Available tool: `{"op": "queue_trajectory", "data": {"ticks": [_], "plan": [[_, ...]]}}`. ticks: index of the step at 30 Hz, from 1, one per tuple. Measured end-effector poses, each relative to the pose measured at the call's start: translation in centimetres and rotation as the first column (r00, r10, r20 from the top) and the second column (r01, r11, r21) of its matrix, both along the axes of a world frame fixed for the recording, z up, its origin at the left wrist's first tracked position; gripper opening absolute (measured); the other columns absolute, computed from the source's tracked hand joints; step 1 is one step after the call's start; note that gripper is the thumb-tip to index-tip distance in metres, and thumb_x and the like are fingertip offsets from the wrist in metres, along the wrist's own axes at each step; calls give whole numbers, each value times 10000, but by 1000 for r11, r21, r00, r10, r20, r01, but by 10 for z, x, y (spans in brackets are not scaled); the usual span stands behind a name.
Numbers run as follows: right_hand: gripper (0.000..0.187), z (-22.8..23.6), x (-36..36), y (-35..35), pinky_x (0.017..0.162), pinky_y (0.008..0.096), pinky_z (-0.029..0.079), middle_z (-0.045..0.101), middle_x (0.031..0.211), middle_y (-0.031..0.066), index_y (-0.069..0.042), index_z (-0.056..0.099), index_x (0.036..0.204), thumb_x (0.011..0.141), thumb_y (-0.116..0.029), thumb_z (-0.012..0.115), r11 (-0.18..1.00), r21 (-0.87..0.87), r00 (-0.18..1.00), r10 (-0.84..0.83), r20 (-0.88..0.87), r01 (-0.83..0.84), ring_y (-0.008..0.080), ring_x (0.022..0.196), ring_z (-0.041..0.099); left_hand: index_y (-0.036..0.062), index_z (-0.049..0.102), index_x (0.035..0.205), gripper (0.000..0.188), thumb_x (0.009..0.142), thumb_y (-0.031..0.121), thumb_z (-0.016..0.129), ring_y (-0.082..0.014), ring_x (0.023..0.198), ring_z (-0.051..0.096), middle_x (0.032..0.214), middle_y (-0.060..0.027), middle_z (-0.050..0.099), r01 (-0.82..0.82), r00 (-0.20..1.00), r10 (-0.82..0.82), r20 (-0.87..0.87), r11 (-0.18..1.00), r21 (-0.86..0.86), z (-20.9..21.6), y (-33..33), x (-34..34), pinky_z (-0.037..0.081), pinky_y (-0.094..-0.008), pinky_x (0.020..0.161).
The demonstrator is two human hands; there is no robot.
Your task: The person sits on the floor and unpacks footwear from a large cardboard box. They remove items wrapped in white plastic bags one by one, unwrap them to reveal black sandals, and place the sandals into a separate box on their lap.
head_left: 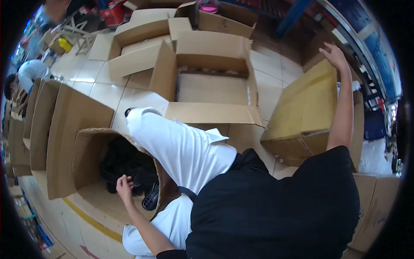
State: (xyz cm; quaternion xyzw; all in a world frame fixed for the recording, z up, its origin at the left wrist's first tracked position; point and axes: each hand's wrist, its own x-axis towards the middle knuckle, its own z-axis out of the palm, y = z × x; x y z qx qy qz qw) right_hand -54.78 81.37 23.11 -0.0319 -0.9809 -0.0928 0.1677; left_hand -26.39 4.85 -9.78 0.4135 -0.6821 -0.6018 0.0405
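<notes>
My left hand [125,184] hangs over the mouth of an open brown carton [88,151], its fingers loosely bent and nothing visible in them. Dark, crumpled cloth [123,157] lies inside that carton, and a black item with holes [151,197], like a clog, shows by its near right edge. My right arm stretches far out to the right along a closed, yellowish carton [302,105]. At its far top edge my right hand [334,57] has its fingers spread; whether it touches the carton I cannot tell. My white-trousered legs are between the two cartons.
Ahead stands a large open carton [213,88] with flaps out, and another open carton [142,41] beyond it. Upright cardboard pieces [75,138] stand at left. A blue post [293,17] and shelving are at the far right. Another person [32,71] bends at the far left.
</notes>
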Motion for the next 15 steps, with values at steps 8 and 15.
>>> {"op": "queue_trajectory", "data": {"ticks": [8, 15], "plan": [[338, -325, -91, -272, 751, 349, 489, 641, 933, 142, -62, 601, 1061, 754, -198, 633, 820, -537, 706, 501, 501, -200, 249, 855, 614, 29, 575, 812, 124, 862, 141, 590, -80, 582, 528, 672, -27, 586, 166, 984, -121, 135, 895, -414, 14, 25, 41, 436, -224, 564], [610, -458, -81, -330, 995, 523, 312, 258, 1408, 232, -344, 259, 1382, 837, -292, 527, 939, -262, 461, 338, 821, -223, 370, 1277, 323, 3, 563, 809, 127, 813, 120, 612, -198, 600, 540, 681, -91, 573, 215, 921, 54, 385, 753, -621, 80, 13, 106, 441, -309, 587]]}}
